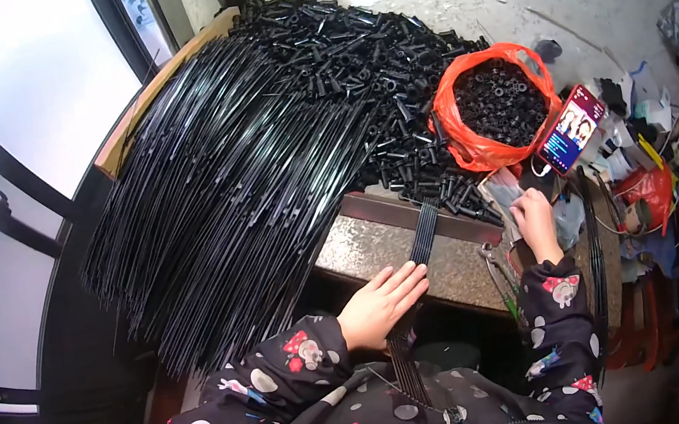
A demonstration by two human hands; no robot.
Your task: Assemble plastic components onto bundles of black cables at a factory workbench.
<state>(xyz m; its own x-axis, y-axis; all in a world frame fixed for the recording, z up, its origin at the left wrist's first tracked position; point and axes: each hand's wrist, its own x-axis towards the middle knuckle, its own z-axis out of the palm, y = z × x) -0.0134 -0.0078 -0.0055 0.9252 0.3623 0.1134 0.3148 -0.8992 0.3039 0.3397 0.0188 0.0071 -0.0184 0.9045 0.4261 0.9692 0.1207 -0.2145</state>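
My left hand point(385, 304) lies flat, fingers stretched out, over a row of thin black rods point(425, 235). The rods run side by side from the metal ledge point(385, 211) across the worktable edge point(362, 249) and down toward my lap. At the table's right part, my right hand point(536, 224) is closed, its fingers curled beside a small clear-topped container point(500, 186). What it holds, if anything, is hidden. Just left of the right wrist lie pliers with green handles point(501, 279).
A large heap of long black rods point(226, 186) fills the left. Short black tubes point(357, 54) pile up behind. A red plastic bag point(445, 116) holds small black parts. A lit phone point(572, 130) leans beside it, near clutter and cables on the right.
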